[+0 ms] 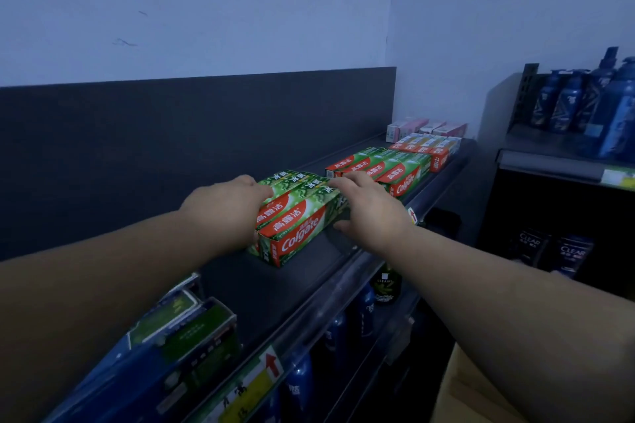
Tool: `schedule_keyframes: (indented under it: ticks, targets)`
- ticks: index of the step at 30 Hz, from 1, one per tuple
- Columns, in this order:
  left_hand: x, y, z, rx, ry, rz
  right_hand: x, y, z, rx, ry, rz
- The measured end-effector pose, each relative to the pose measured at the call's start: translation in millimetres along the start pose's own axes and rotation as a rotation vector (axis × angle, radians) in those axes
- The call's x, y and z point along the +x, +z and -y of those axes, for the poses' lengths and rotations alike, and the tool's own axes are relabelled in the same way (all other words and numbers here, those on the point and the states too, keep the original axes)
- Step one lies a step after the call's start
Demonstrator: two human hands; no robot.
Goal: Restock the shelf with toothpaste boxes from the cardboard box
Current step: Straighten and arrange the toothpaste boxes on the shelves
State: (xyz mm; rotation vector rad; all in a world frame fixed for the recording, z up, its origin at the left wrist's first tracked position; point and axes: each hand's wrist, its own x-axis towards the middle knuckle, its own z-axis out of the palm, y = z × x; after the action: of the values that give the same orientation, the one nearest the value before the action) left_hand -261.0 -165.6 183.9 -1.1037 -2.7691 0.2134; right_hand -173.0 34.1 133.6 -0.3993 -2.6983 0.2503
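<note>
The boxes [299,216] sit on the shelf [268,285] between both hands. The right hand [371,213] holds their right end, fingers on top. The left hand [223,206] presses the left end; its grip is hidden. It is best to squeeze evenly and slide the boxes beside the next row [405,175].

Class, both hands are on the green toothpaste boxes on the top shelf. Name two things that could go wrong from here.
1. The green toothpaste boxes lie askew on the shelf, held at their ends by the left hand and right hand; the bundle could splay apart.
2. The right hand sits close to the neighbouring row; a push might knock it crooked.
</note>
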Motion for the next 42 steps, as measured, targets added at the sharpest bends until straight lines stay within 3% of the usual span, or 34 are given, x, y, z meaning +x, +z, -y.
schedule_keyframes:
  ticks: [6, 13, 20, 26, 37, 42]
  targets:
    - [-23, -18, -75, 0.024, 0.086, -0.123, -60, -26, -42, -0.026, 0.06, -0.023]
    - [-57, -3, -196, -0.142, 0.311, -0.245, -175, -60, -123, -0.057, 0.228, 0.017]
    - [-97, 63, -309, -0.266, 0.355, -0.109, -320, -59, -199, -0.04, 0.445, 0.117]
    - [-123, 132, -368, -0.363, 0.358, 0.139, -402, -33, -245, 0.018, 0.593, 0.274]
    - [-97, 210, -417, -0.403, 0.449, 0.393, -432, 60, -280, 0.106, 0.725, 0.538]
    - [-75, 248, -426, -0.284, 0.476, 0.637, -429, 92, -290, 0.155, 0.836, 0.694]
